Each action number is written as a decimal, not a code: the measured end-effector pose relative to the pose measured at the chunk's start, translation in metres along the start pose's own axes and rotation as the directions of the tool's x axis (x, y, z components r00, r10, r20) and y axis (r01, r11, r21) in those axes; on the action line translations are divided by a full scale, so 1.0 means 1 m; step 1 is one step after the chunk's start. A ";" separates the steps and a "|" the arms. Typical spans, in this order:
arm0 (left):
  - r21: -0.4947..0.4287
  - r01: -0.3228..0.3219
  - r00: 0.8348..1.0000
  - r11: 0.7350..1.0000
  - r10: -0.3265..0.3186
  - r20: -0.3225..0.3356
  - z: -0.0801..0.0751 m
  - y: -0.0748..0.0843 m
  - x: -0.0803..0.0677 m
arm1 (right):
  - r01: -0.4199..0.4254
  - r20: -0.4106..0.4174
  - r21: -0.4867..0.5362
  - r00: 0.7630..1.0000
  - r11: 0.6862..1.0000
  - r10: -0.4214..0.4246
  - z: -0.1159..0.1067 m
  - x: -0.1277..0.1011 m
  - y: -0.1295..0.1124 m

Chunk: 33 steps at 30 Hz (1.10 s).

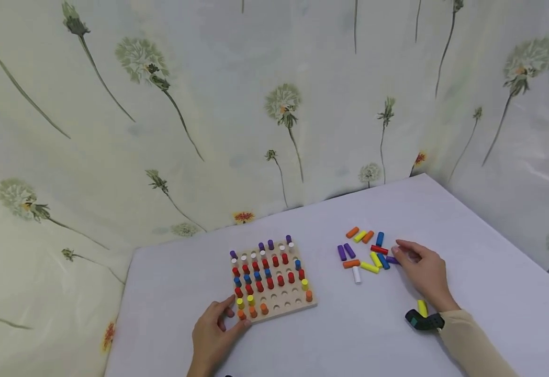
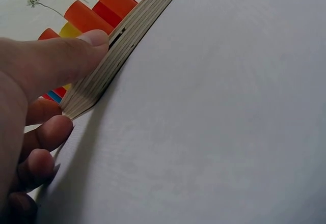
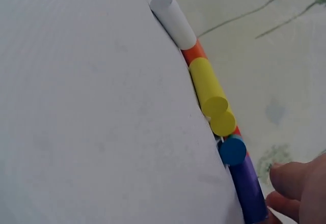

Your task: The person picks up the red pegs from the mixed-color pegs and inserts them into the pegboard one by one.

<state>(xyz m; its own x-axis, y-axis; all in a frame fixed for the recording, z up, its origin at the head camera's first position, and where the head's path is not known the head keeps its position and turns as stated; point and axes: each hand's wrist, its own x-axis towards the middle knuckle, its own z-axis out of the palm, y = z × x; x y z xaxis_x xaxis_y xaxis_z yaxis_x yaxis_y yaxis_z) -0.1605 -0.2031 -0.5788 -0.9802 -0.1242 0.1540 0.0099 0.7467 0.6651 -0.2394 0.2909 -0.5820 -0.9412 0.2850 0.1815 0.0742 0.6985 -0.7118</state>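
Your left hand (image 1: 215,335) grips the near left corner of the wooden pegboard (image 1: 274,280), thumb on its near edge, near the tabletop's (image 1: 491,272) front edge. Your right hand (image 1: 422,272) pinches a purple peg (image 1: 392,259) at the right of the loose pegs (image 1: 366,251), toward the tabletop's right side.

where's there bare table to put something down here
Bare table lies behind and right of the right hand, left of the peg board, and between board and loose pegs. Crowded at both.
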 end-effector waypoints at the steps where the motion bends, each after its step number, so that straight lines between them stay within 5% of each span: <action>1: 0.001 0.003 1.000 1.000 -0.003 -0.001 0.000 0.000 -0.001 | 0.003 0.005 -0.013 1.000 1.000 -0.003 0.002 0.001 0.000; 13: -0.001 0.007 1.000 1.000 -0.007 -0.012 -0.005 -0.001 0.000 | 0.044 0.013 -0.033 0.999 0.998 -0.044 0.015 0.007 -0.010; 21: -0.019 0.005 1.000 1.000 -0.005 -0.009 -0.001 -0.001 -0.002 | -0.166 0.081 0.156 0.985 0.974 0.155 -0.003 0.006 -0.007; 28: -0.042 -0.046 0.999 0.998 0.044 -0.032 0.002 -0.002 0.000 | -0.240 -0.038 0.219 0.966 0.946 0.254 -0.009 0.009 -0.012; 33: -0.029 -0.026 1.000 0.999 0.025 -0.019 0.002 -0.001 -0.001 | -0.096 -0.164 0.226 0.977 0.969 0.135 -0.009 0.004 -0.036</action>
<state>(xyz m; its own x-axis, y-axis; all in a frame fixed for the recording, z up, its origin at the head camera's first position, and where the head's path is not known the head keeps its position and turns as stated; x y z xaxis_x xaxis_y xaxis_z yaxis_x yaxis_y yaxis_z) -0.1600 -0.2028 -0.5808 -0.9758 -0.1176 0.1844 0.0408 0.7305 0.6817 -0.2426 0.2733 -0.5497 -0.8556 0.4804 0.1929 0.0873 0.5012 -0.8609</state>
